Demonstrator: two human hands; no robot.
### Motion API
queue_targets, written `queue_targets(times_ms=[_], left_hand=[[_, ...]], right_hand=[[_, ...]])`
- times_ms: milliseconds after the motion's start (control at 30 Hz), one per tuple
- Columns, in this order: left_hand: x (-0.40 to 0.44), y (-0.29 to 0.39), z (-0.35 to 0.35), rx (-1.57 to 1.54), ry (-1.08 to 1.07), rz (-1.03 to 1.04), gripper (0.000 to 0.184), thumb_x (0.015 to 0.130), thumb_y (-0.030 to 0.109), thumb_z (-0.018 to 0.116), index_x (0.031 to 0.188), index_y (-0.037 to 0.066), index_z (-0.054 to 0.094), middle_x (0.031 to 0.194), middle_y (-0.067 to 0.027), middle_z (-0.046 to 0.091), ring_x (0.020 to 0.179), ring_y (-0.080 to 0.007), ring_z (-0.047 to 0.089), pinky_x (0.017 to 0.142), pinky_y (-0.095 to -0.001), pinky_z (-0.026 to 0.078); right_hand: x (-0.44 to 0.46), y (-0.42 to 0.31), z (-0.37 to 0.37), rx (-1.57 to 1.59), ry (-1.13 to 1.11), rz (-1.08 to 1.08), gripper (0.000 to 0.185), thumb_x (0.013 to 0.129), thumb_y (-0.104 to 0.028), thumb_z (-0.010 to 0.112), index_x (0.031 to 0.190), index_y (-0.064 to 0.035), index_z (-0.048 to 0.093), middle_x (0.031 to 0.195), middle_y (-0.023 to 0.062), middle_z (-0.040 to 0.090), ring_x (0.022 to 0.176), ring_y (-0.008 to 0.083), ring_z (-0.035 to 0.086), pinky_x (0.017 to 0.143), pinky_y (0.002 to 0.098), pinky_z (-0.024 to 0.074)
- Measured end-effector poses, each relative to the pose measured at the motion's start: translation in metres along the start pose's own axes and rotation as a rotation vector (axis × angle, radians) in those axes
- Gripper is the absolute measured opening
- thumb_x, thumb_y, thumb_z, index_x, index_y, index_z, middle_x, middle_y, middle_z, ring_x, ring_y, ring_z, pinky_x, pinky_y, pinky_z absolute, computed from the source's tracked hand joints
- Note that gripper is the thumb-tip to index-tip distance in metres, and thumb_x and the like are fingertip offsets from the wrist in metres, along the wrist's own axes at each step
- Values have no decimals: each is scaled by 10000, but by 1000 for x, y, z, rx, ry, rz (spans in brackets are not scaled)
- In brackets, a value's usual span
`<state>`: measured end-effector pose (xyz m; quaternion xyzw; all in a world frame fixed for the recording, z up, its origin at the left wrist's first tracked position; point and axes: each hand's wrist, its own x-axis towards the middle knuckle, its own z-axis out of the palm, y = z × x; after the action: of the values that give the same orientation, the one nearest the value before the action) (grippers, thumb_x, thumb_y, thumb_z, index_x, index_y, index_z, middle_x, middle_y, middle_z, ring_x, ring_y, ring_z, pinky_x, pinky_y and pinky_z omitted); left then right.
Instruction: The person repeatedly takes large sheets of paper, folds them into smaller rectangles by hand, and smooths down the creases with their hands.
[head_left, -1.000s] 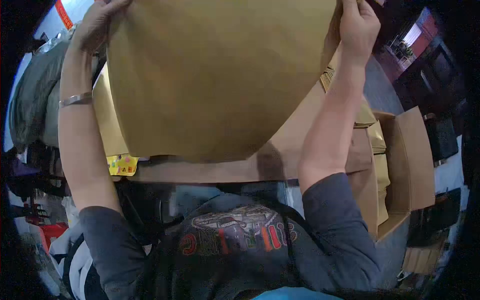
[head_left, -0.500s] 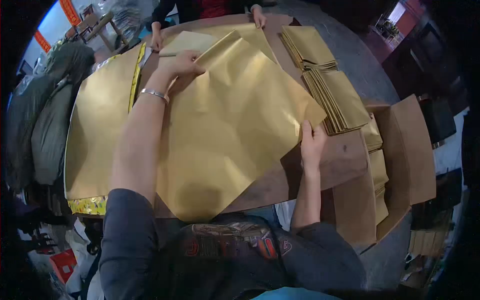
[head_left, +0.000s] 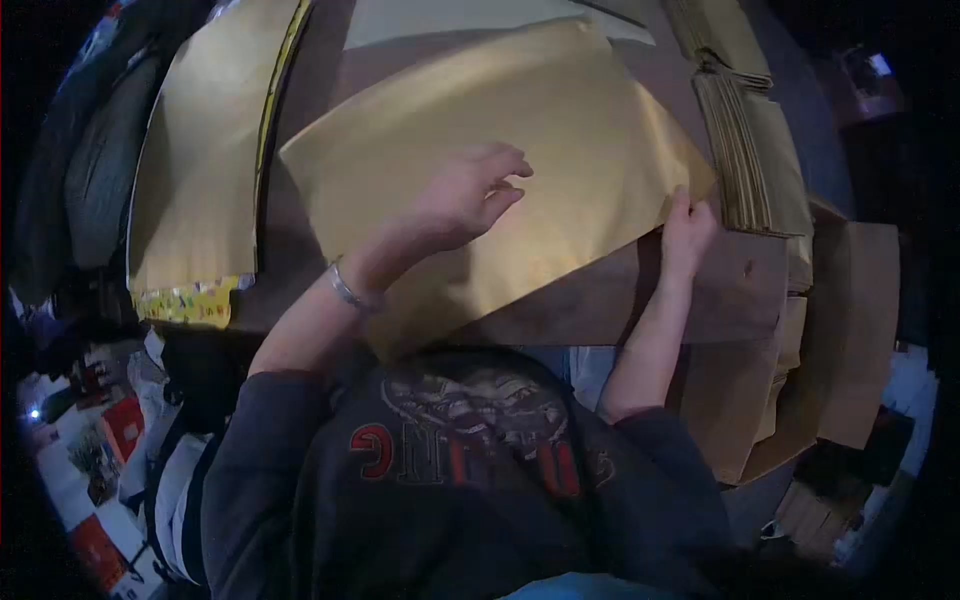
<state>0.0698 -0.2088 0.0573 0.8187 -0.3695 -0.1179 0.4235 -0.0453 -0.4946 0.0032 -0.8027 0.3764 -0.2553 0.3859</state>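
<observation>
One brown tabletop (head_left: pixel 290 290) is dimly lit, its middle covered by a gold sheet (head_left: pixel 580 120), faintly glossy, square-cornered and laid askew. It is flanked on the left by a flat gold pile (head_left: pixel 205 140) edged in printed yellow, on the right by a folded stack (head_left: pixel 735 150) with pleated edges. An open cardboard box (head_left: pixel 860 320) is set beside the table. The sheet's right corner is pinched by the right hand (head_left: pixel 690 235); the left hand (head_left: pixel 475 190) is held over its middle, thumb and fingers parted.
</observation>
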Motion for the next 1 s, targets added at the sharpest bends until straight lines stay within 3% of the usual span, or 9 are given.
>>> queue_targets(times_ms=[67,333,400,433,700,767,833,867,1000], left_hand=[[-39,-25,15,162,74,192,200,888,77,617,1082,28,632,1140,-153,638,1052,-317,623,874,-390,521],[-129,-67,-25,328,248,-52,182,912,144,593,1039,35,664,1170,-153,624,1106,-349,572,933,-402,471],[-143,-60,-27,318,262,-102,182,909,146,596,1041,39,665,1185,-150,616,1113,-346,566,936,-399,466],[-146,-55,-26,303,260,-139,183,907,148,600,1043,43,665,1199,-147,607,1120,-342,560,940,-396,462],[-141,-55,-3,468,268,19,187,842,154,654,1005,65,676,1120,-114,612,1078,-315,566,910,-403,473],[-115,-60,9,379,197,-54,220,851,193,654,1040,82,667,1181,-104,598,1142,-307,536,959,-435,447],[-85,-68,23,500,269,97,338,873,335,614,1154,149,636,1284,-88,540,1279,-288,440,1010,-507,374],[-69,-70,26,506,286,104,338,873,335,614,1154,149,636,1284,-88,540,1279,-288,440,1010,-507,374],[-19,-80,20,604,141,18,521,925,477,509,1338,160,505,1470,-140,361,1397,-323,285,1067,-593,263]], right_hand=[[8,18,6,-19,10,-37,385,917,-292,595,928,91,630,841,199,658,754,278,619,721,404,474],[28,25,12,-20,-12,-27,468,894,-341,591,1024,106,631,1011,228,666,940,337,637,825,412,470],[44,45,12,-43,-24,39,381,911,-269,626,1057,82,639,1037,144,675,905,199,635,803,336,480],[36,43,15,201,-27,-12,356,927,-254,612,1082,66,635,1024,119,675,883,185,629,789,326,483],[48,46,9,14,-67,8,357,934,-256,606,1059,78,627,993,116,669,849,192,607,760,339,482],[48,54,12,-15,-51,-42,361,934,-260,605,1046,82,628,991,121,669,841,198,605,754,345,482],[58,66,16,-55,2,-131,380,927,-276,611,984,99,637,947,134,677,824,209,608,749,358,481],[55,59,14,-46,8,-146,380,927,-276,611,984,99,637,947,134,677,824,209,608,749,358,481],[37,38,7,-22,-19,-80,402,913,-282,625,936,119,638,885,172,679,832,230,625,767,373,478]])
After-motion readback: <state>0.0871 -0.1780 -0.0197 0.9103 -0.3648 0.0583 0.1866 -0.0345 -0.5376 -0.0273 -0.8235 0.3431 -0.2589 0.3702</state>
